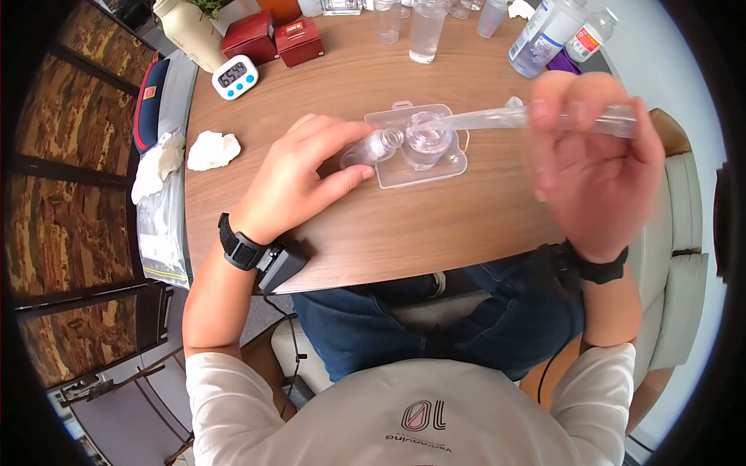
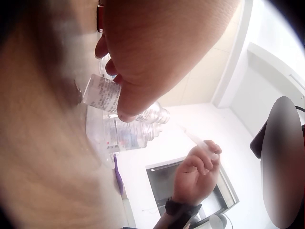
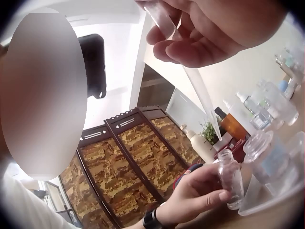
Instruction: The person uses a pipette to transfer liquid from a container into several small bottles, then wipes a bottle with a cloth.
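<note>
My left hand (image 1: 299,167) holds a small clear vial (image 3: 231,181) between thumb and fingers, its open neck upward. Printed text shows on the vial's side in the left wrist view. Raised at the right, my right hand (image 1: 597,175) grips a translucent plastic dropper (image 1: 493,119) near its bulb end. The dropper slants down to a thin tip, which stands just above the vial's mouth in the right wrist view. Beside the vial is a wide clear jar (image 3: 268,160) with an open top. It sits on a shallow clear plastic tray (image 1: 398,179).
A white timer (image 1: 235,77) reading 65:99 and dark red boxes (image 1: 299,42) stand at the back left, near a cream pump bottle (image 1: 189,33). Crumpled tissue (image 1: 214,151) lies left. Along the back are clear bottles (image 1: 426,35); a labelled bottle (image 1: 544,39) stands back right.
</note>
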Tool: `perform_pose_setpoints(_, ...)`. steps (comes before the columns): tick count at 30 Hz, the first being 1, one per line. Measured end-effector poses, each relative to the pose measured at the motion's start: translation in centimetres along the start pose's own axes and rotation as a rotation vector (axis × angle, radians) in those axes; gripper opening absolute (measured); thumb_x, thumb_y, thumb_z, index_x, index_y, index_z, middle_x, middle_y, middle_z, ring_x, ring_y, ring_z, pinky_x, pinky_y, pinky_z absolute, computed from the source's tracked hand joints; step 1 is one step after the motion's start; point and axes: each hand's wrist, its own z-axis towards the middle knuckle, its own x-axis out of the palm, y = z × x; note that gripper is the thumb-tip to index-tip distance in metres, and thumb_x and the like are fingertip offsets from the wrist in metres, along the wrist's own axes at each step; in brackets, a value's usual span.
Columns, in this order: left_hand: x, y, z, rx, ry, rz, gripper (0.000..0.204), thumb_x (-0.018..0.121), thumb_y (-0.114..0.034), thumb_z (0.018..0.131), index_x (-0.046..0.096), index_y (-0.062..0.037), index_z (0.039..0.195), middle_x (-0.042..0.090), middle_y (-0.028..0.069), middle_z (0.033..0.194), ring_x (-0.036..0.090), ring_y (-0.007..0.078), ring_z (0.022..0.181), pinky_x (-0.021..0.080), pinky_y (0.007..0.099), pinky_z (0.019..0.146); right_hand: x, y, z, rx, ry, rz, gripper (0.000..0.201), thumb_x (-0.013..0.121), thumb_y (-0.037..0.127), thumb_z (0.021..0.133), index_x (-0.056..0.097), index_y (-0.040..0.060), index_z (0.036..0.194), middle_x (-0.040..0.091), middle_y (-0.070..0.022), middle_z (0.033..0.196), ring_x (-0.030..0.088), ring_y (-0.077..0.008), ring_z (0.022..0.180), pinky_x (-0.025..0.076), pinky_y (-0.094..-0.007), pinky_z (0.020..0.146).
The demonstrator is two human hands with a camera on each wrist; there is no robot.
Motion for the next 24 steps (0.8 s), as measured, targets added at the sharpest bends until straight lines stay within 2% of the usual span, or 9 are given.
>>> perform_pose_setpoints(1, 0.0, -0.2, 0.0, -0.019, 0.006, -0.01, 0.04, 0.082, -0.012, 0.082, 0.069, -0.0033, 0.119, 0.07, 0.0121, 0.102, 0.064, 0.0283, 0.091, 0.053, 0.0375, 0.081, 0.0, -0.6, 0.1, 0.021, 0.054, 0.035, 0.049, 0.02, 0.04, 0.11, 0.055, 0.0068, 0.106, 0.06, -0.0165, 0.111, 0.053, -0.0154, 0.063, 0.047, -0.0257, 0.057)
perform_pose_setpoints(5, 0.0, -0.2, 0.0, -0.02, 0.008, -0.001, 0.04, 0.082, -0.012, 0.082, 0.069, -0.0031, 0.119, 0.07, 0.0121, 0.102, 0.064, 0.0287, 0.091, 0.053, 0.0377, 0.081, 0.8, -1.9, 0.1, 0.083, -0.036, 0.057, 0.051, 0.019, 0.041, 0.11, 0.057, 0.0064, 0.104, 0.061, -0.019, 0.111, 0.055, -0.0175, 0.063, 0.048, -0.0268, 0.058)
perform_pose_setpoints(12, -0.1, 0.0, -0.1, -0.002, 0.021, 0.026, 0.041, 0.083, -0.012, 0.081, 0.069, -0.0033, 0.119, 0.071, 0.012, 0.105, 0.065, 0.0285, 0.092, 0.052, 0.038, 0.082, 0.4, -2.1, 0.0, 0.041, 0.03, 0.036, 0.067, 0.019, 0.06, 0.107, 0.058, 0.0053, 0.112, 0.062, -0.0188, 0.114, 0.057, -0.0176, 0.068, 0.047, -0.0272, 0.062)
perform_pose_setpoints(19, -0.2, -0.3, 0.0, -0.006, 0.005, 0.008, 0.041, 0.083, -0.012, 0.082, 0.07, -0.0039, 0.119, 0.07, 0.0109, 0.1, 0.064, 0.0275, 0.09, 0.052, 0.0369, 0.081, 0.9, -1.8, 0.2, 0.043, 0.036, 0.02, 0.066, 0.02, 0.059, 0.107, 0.058, 0.0047, 0.114, 0.062, -0.0188, 0.116, 0.057, -0.0181, 0.069, 0.046, -0.0269, 0.066)
perform_pose_setpoints(22, -0.1, -0.2, 0.1, -0.013, 0.007, 0.002, 0.04, 0.083, -0.013, 0.083, 0.07, -0.0046, 0.12, 0.07, 0.0104, 0.099, 0.064, 0.0264, 0.09, 0.052, 0.0365, 0.08, 1.6, -1.5, 0.5, 0.052, 0.001, 0.061, 0.063, 0.021, 0.055, 0.108, 0.058, 0.0037, 0.114, 0.063, -0.0195, 0.114, 0.057, -0.0184, 0.068, 0.046, -0.0284, 0.066)
perform_pose_setpoints(24, 0.2, 0.0, 0.1, -0.029, 0.007, -0.012, 0.04, 0.083, -0.013, 0.083, 0.07, -0.0048, 0.12, 0.07, 0.0101, 0.099, 0.064, 0.0259, 0.09, 0.053, 0.0364, 0.08, 2.0, -1.6, 0.5, 0.122, -0.089, 0.022, 0.059, 0.023, 0.05, 0.108, 0.058, 0.0037, 0.11, 0.064, -0.0198, 0.109, 0.055, -0.0188, 0.066, 0.046, -0.0301, 0.066)
